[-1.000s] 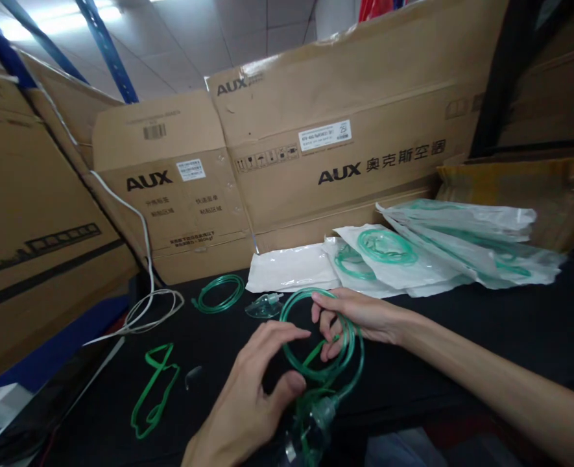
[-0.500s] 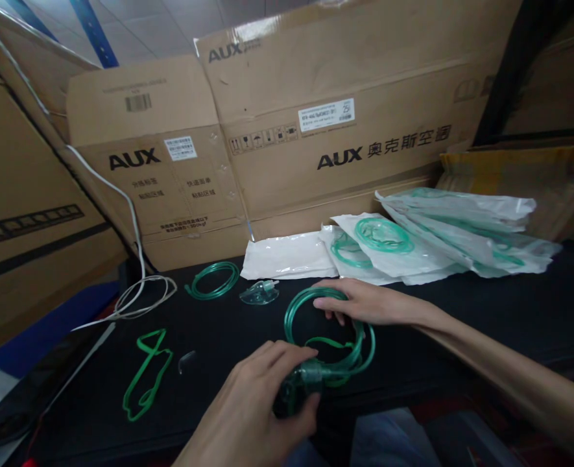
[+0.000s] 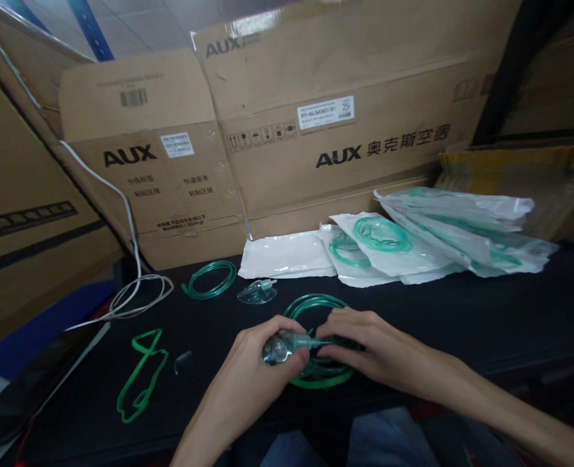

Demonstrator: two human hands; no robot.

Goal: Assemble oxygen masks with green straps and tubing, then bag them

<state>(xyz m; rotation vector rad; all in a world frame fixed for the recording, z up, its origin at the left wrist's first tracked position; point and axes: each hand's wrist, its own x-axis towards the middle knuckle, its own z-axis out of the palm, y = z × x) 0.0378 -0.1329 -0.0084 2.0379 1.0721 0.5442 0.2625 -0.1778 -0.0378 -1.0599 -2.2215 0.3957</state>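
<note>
My left hand [image 3: 250, 363] is closed around a clear oxygen mask [image 3: 277, 350], thumb and fingers near its green-tinted connector. From that connector a green tube runs to the right. My right hand [image 3: 369, 337] pinches this tubing [image 3: 316, 300] just beside the connector. The rest of the tubing lies in loops on the black table under and behind both hands, partly hidden by them. A bright green strap [image 3: 323, 381] curves along the near side of the loops.
A second mask [image 3: 257, 292], a coil of tubing [image 3: 209, 280], a green strap [image 3: 141, 376] and a small clear piece [image 3: 182, 363] lie left. White bags [image 3: 427, 259] line the back right before cardboard boxes [image 3: 287, 181]. A white cable [image 3: 133, 227] hangs at left.
My right hand has left the far side of the tubing loops and come down beside the connector. My left hand has raised and turned the mask, so its connector points right.
</note>
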